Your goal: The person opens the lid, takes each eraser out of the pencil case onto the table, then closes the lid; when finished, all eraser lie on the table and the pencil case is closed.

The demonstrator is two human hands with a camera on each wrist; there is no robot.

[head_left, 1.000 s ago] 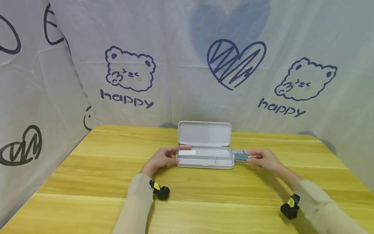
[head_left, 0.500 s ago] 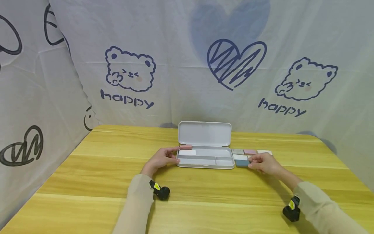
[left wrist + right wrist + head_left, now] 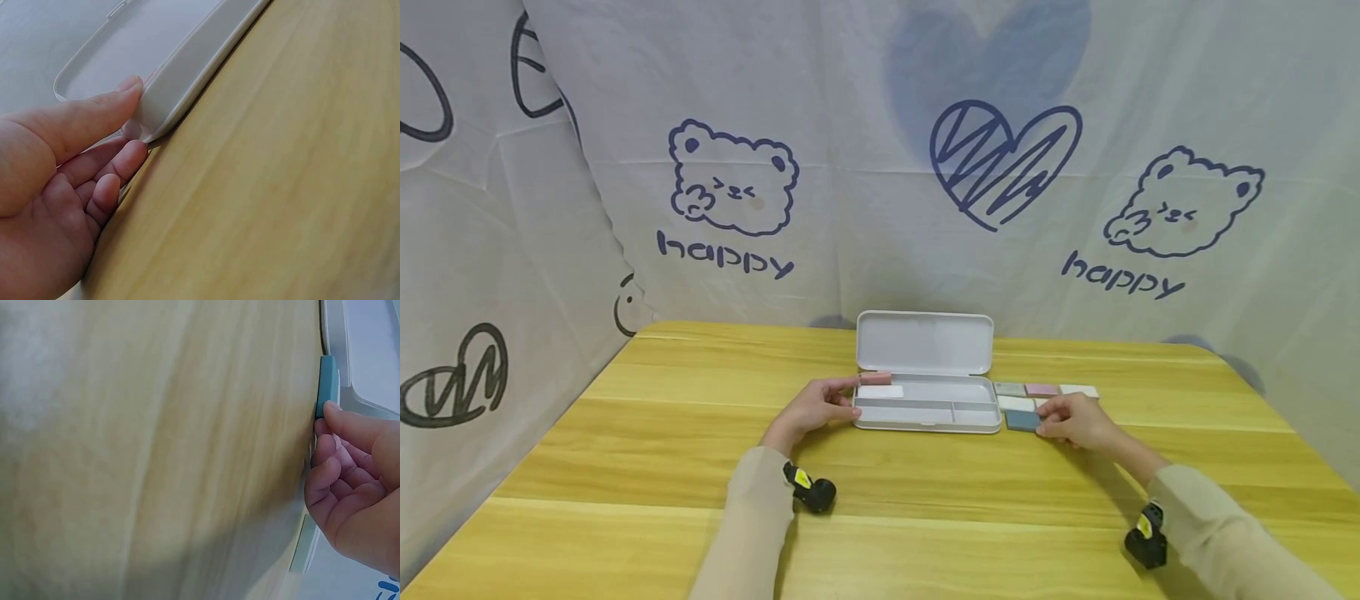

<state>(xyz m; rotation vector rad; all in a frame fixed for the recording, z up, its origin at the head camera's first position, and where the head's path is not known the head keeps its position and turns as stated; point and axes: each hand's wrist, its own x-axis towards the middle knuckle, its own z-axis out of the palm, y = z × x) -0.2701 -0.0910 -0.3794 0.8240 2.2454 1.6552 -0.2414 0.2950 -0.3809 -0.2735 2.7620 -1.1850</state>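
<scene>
A white pencil case (image 3: 925,428) stands on the table with its lid (image 3: 925,342) raised. My left hand (image 3: 808,414) holds its left end, the thumb (image 3: 106,115) on the rim and the other fingers at the end wall. In its back compartment lie a pink eraser (image 3: 876,378) and a white eraser (image 3: 880,391), both at the left. Beside the case's right end, my right hand (image 3: 1078,419) pinches the right end of a blue eraser (image 3: 1022,420) between thumb and fingers. In the right wrist view that eraser (image 3: 326,384) lies low at the tabletop.
Behind the blue eraser lie a white eraser (image 3: 1017,403), a grey one (image 3: 1010,389), a pink one (image 3: 1042,389) and another white one (image 3: 1079,390). My right hand partly covers this group. A printed cloth (image 3: 865,183) hangs behind the table (image 3: 925,517).
My right hand has brought the blue eraser toward me and down to the table, in front of the white one; over the last half second it stays put. My left hand has not moved.
</scene>
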